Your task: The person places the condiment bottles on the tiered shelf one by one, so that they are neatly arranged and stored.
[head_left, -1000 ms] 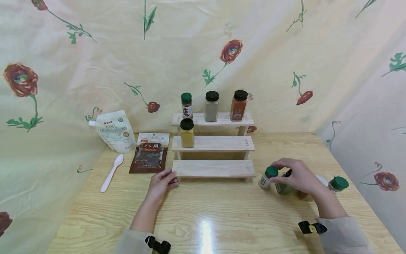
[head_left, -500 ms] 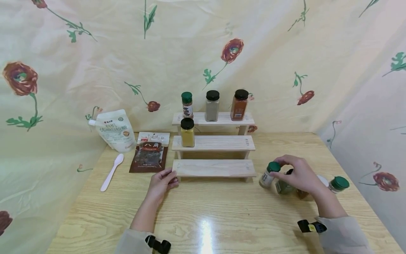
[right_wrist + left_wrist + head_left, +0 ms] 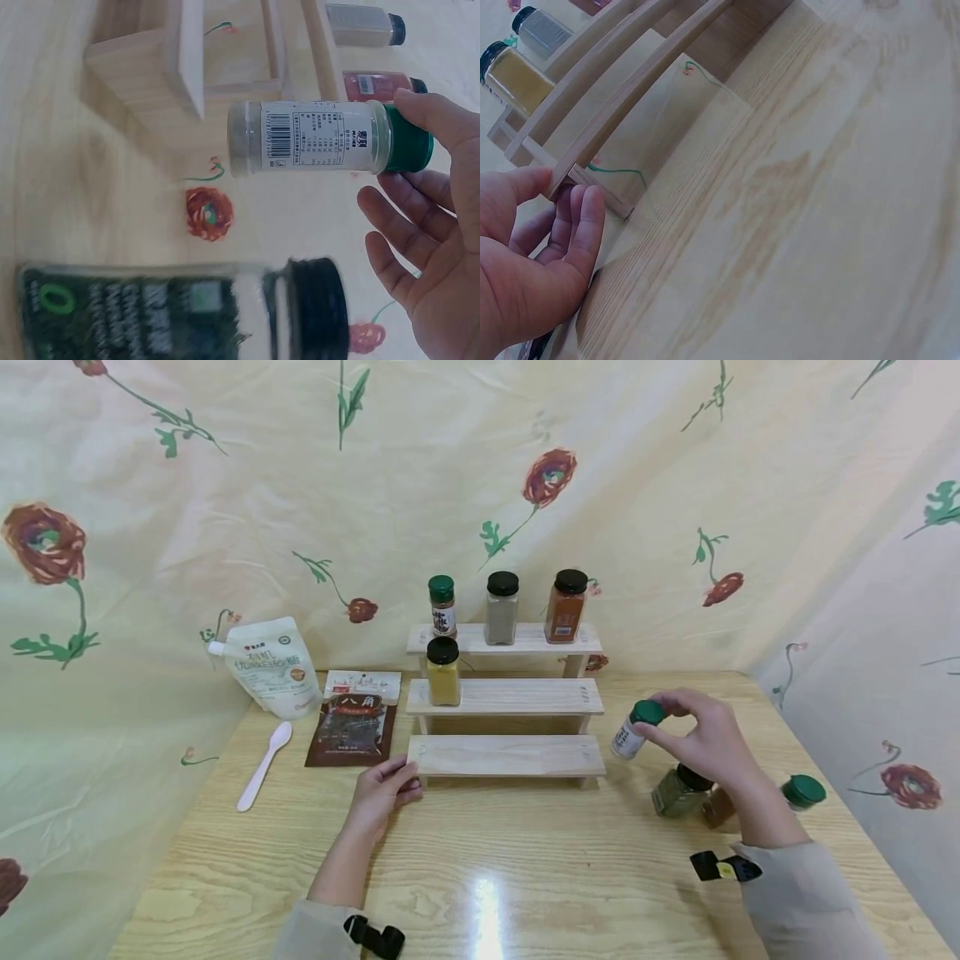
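My right hand (image 3: 705, 735) pinches the green cap of a small spice jar (image 3: 628, 739) with a white label, tilted and raised just right of the wooden rack. In the right wrist view this spice jar (image 3: 307, 139) shows a barcode on its label, thumb and forefinger at the cap. My left hand (image 3: 381, 793) grips the left end of the lowest step of the three-tier rack (image 3: 506, 756). The left wrist view shows the thumb above that step's corner and curled fingers (image 3: 585, 225) beneath it. A black-capped jar of green herbs (image 3: 675, 793) stands below my right hand.
On the rack's top step stand a green-capped jar (image 3: 442, 607), a grey jar (image 3: 501, 610) and a red-orange jar (image 3: 565, 607); a yellow jar (image 3: 443, 674) is on the middle step. Another green-capped jar (image 3: 804, 793) stands right. Left lie a spouted pouch (image 3: 273, 668), brown packet (image 3: 352, 722) and spoon (image 3: 265, 766).
My right hand has lifted the green-capped spice jar from beside the herb jar and moved it up and away from me, towards the rack's right side. The left hand keeps its place.
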`<state>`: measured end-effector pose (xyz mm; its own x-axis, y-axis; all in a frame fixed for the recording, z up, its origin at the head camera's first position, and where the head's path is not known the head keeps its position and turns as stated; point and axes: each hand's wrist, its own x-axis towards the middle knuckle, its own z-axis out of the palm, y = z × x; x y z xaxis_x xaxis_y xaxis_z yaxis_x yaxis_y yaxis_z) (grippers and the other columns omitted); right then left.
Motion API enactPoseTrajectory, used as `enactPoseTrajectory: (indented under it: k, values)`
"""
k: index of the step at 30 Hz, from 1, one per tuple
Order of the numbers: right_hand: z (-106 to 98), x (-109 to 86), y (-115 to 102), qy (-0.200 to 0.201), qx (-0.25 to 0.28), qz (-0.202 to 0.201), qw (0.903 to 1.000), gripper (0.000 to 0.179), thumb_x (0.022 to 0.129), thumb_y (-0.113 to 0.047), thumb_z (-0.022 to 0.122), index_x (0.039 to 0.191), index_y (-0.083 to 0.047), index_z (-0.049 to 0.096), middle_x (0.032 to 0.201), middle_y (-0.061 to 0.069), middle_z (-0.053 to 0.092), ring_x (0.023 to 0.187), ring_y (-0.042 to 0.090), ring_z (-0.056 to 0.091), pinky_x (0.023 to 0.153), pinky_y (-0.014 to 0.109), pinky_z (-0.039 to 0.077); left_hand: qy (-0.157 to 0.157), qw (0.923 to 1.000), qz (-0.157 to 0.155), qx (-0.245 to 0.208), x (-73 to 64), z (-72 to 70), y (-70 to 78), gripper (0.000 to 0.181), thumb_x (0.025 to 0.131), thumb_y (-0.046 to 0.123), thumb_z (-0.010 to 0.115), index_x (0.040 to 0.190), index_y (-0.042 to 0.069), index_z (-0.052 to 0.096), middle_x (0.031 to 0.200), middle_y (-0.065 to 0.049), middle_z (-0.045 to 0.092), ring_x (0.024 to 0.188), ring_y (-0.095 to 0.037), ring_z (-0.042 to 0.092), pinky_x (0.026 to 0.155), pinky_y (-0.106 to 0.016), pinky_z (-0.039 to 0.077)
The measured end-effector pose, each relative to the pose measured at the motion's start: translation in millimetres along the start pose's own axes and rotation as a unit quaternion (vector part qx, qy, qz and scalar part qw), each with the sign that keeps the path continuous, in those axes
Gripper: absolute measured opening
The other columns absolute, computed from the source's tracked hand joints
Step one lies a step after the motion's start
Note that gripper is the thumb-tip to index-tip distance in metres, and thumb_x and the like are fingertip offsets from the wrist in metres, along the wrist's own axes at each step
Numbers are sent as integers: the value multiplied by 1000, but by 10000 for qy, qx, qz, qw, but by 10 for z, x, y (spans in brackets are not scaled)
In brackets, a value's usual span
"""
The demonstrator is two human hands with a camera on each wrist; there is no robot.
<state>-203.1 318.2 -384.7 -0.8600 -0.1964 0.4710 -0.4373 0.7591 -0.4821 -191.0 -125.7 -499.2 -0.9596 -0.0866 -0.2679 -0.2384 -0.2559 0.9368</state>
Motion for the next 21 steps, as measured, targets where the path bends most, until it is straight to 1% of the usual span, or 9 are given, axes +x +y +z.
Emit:
enactPoseTrajectory:
  k: [3, 6, 12, 17, 21]
  values:
    - [-3, 64, -41, 89, 4, -8, 10000, 31, 82, -17, 87, 106, -3, 72, 92, 5, 71, 88, 27, 62, 75, 20, 47, 2, 10000, -1, -3, -2, 0, 2, 43, 99, -1, 63, 137, -16, 51, 90, -8, 65, 74, -12, 67, 75, -25, 65]
    - [-4, 122, -87, 179, 51, -130, 9997, 30, 82, -14, 86, 106, -3, 72, 93, 6, 71, 88, 23, 62, 74, 17, 47, -3, 10000, 11, 1, -5, -1, 4, 43, 99, -1, 63, 137, -16, 50, 90, -8, 65, 74, -12, 67, 74, -25, 65]
    - [2, 230, -171, 379, 169, -442, 9982, 33, 80, -9, 86, 110, -5, 73, 95, 6, 71, 86, 9, 59, 74, 14, 46, -16, 10000, 17, -25, -3, 2, 11, 42, 99, -1, 62, 136, -16, 51, 90, -8, 65, 74, -12, 67, 74, -25, 65]
    - [49, 314, -204, 599, 326, -569, 9961, 35, 79, -3, 84, 112, -1, 73, 94, 8, 71, 84, -1, 57, 75, 9, 46, -15, 10000, 45, -32, -7, 3, 16, 42, 98, -2, 63, 136, -17, 50, 89, -7, 65, 73, -11, 67, 73, -25, 65]
    - [114, 378, -226, 756, 486, -559, 9944, 36, 78, -1, 83, 112, 2, 72, 94, 12, 72, 83, -6, 57, 77, 6, 47, -29, 9999, 67, -77, -19, 4, 18, 43, 98, -1, 64, 135, -18, 50, 88, -7, 65, 73, -12, 67, 73, -25, 65]
